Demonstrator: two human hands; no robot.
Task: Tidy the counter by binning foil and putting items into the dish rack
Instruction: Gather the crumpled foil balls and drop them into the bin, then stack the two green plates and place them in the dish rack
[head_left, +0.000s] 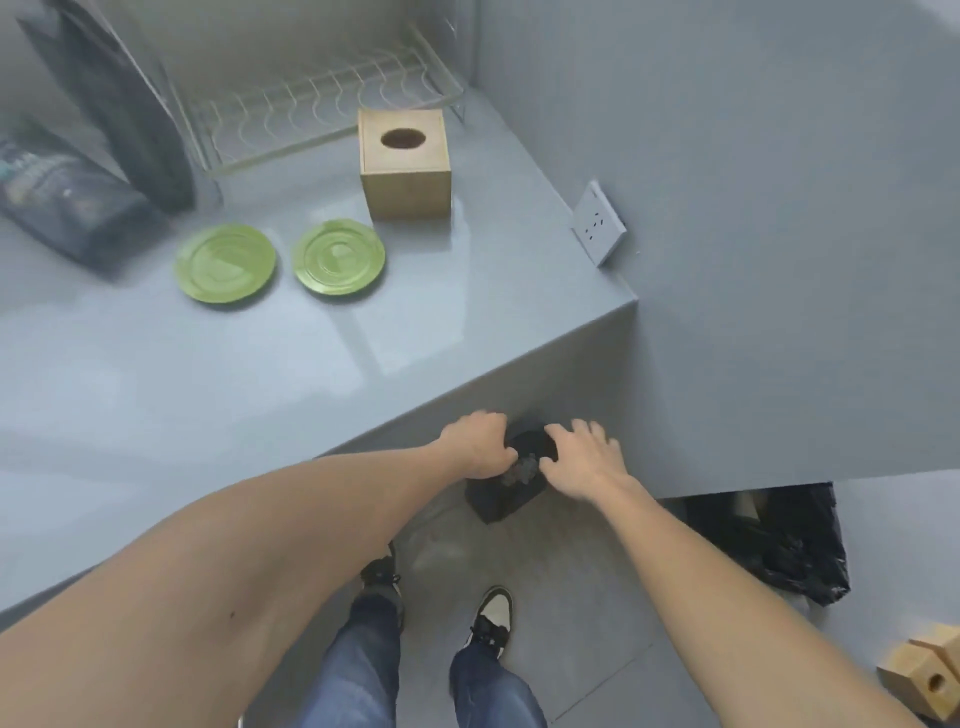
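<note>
On the grey surface (156, 374) we see two dark pouches (67, 208), two green plates (226, 262) lying flat side by side, the empty wire dish rack (311, 109) behind, and a wooden box (405, 161). Below the edge, our left hand (480, 444) curls over a small black bin (501, 493) on the floor holding crumpled foil (522, 467); our right hand (582, 457) spreads wide just beside.

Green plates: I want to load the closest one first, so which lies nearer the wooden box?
The right-hand green plate, just in front of the wooden box. The other green plate lies further left, beside the dark pouch.
</note>
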